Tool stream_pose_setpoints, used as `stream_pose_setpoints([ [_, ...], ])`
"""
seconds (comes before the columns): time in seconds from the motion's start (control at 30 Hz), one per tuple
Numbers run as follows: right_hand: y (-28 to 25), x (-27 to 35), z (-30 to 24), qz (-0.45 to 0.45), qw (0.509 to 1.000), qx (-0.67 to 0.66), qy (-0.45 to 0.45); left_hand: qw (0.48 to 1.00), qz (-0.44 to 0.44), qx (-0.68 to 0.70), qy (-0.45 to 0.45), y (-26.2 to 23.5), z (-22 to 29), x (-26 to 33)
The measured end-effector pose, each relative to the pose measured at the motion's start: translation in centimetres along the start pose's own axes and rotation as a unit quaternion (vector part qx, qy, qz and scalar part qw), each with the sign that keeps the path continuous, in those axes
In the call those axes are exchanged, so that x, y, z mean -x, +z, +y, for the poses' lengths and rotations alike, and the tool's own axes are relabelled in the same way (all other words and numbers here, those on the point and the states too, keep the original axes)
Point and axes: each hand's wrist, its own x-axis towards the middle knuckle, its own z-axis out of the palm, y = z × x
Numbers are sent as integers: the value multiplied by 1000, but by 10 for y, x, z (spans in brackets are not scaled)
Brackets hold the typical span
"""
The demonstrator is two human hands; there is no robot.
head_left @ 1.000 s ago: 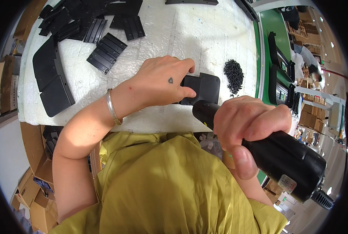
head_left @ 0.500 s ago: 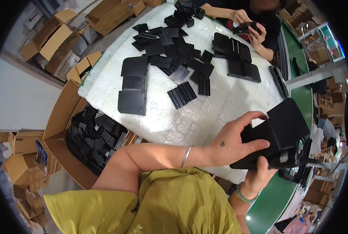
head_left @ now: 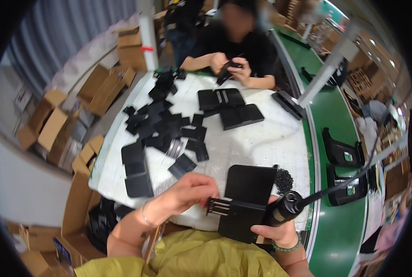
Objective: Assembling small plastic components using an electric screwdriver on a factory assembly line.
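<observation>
My right hand [head_left: 283,234] is wrapped round a black corded electric screwdriver [head_left: 283,210], close to me at the right of the table. Beside it, and partly behind it, stands a black plastic panel assembly [head_left: 247,212], with two broad plates joined at a middle seam. A slotted black piece [head_left: 219,207] sticks out from the panel's left side. Just above that piece is my left hand [head_left: 192,190], its fingers curled and pressed together; what they hold, if anything, is hidden. The screwdriver's tip cannot be seen.
A heap of small dark screws [head_left: 284,181] lies right of the panel. Black plastic plates [head_left: 155,122] are piled left of centre. Across the table a person [head_left: 236,51] handles a black part. A green conveyor [head_left: 314,111] with black housings [head_left: 344,152] runs along the right.
The view has swung up toward the far side. My left hand has left the panel's top and moved left. The screwdriver now shows plainly in my right hand.
</observation>
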Motion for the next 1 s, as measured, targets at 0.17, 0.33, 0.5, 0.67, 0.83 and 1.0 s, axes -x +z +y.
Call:
stream_pose_setpoints([
  [0.17, 12, -12, -39, 7, 970, -240, 37, 970, 204, 21, 133, 3, 6, 21],
  [0.33, 19, -31, 0, -89, 994, 30, -49, 984, 155, -86, 30, 46, -25, 37],
  [0.5, 1, -31, -1, -10, 997, -67, -27, 879, 426, -80, 199, -2, 3, 91],
  [0.67, 6, -43, 5, 33, 997, -74, -12, 793, 581, -68, 169, -34, -6, 153],
  [0.83, 8, -41, 1, -6, 994, -97, -60, 853, 519, -38, 42, -58, -18, 147],
  [1.0, -6, -34, -4, 21, 984, -99, -144, 827, 541, -144, 44, -56, -19, 166],
])
